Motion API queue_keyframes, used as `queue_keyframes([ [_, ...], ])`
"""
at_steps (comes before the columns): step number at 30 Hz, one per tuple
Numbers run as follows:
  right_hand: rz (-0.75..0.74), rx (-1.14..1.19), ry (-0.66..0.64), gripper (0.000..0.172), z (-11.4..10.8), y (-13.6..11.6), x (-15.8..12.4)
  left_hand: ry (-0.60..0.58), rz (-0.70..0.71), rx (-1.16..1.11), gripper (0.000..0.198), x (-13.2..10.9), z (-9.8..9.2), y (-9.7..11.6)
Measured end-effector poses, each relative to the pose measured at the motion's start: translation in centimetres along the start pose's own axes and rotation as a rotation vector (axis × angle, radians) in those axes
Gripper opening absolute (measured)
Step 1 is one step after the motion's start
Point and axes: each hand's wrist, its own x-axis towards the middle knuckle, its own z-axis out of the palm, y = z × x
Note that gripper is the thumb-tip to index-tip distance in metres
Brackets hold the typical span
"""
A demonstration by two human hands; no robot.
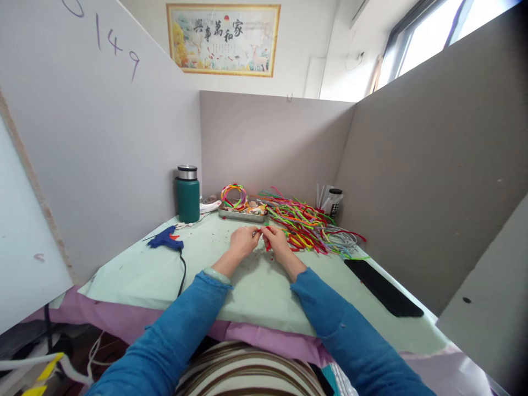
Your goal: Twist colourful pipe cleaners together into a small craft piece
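Note:
Over the middle of the covered table, my left hand [244,242] and my right hand [278,243] meet at the fingertips, both closed in a pinch. Between them is a small piece of red pipe cleaner [268,246]; part of it shows below my right fingers, and the rest is hidden by them. Just beyond and to the right of my right hand lies a tangled heap of multicoloured pipe cleaners [303,220]. Behind my hands stands a metal tray [243,215] of small pieces, with a ring of twisted coloured strands [234,196] on it.
On the left lie a blue glue gun [165,238] with a black cord and a green bottle [188,199]. A black flat pad [383,287] is on the right. At the back right stands a black-lidded container [333,203]. Grey partitions [276,143] enclose the table.

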Motion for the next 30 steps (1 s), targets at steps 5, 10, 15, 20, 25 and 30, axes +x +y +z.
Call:
queue_keyframes([
  [5,0.0,0.021,-0.032,0.037,0.0,0.1,0.0,0.015,0.034,-0.007,0.032,0.1,0.2,-0.3],
  [10,0.031,0.034,-0.04,0.042,0.1,-0.2,-0.1,0.027,0.05,-0.019,0.032,0.3,0.6,-0.6],
  [15,0.031,0.051,-0.071,0.044,0.1,-0.3,-0.1,0.02,0.025,-0.026,0.032,0.5,0.6,-0.7],
  [20,0.058,0.072,-0.1,0.046,0.0,-0.3,-0.1,0.004,0.019,-0.037,0.032,0.5,0.6,-0.7],
  [25,0.07,0.12,-0.119,0.047,0.1,-0.5,-0.1,0.019,-0.019,-0.047,0.033,0.5,0.7,-0.6],
  [30,0.056,0.161,-0.123,0.043,0.1,-0.4,-0.2,0.01,-0.07,-0.105,0.034,0.7,1.0,-0.7],
])
